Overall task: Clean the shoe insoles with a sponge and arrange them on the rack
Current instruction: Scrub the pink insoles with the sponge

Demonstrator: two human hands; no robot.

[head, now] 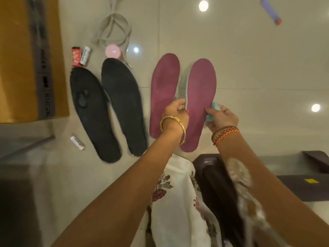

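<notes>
My left hand (175, 111) grips the left edge of a magenta insole (200, 97) held up above the floor. My right hand (219, 116) pinches a small light-blue sponge (214, 107) against that insole's right edge. A second magenta insole (162, 90) lies flat on the tiled floor just to the left. Two black insoles (90, 111) (121, 100) lie side by side further left. No rack is clearly in view.
Small tubes (81, 57) and a pink round object (111, 50) sit beyond the black insoles, with a grey cord (114, 25) behind. Another tube (77, 143) lies at the near left. A brown box (17, 59) stands at far left. Dark furniture (311, 175) is at right.
</notes>
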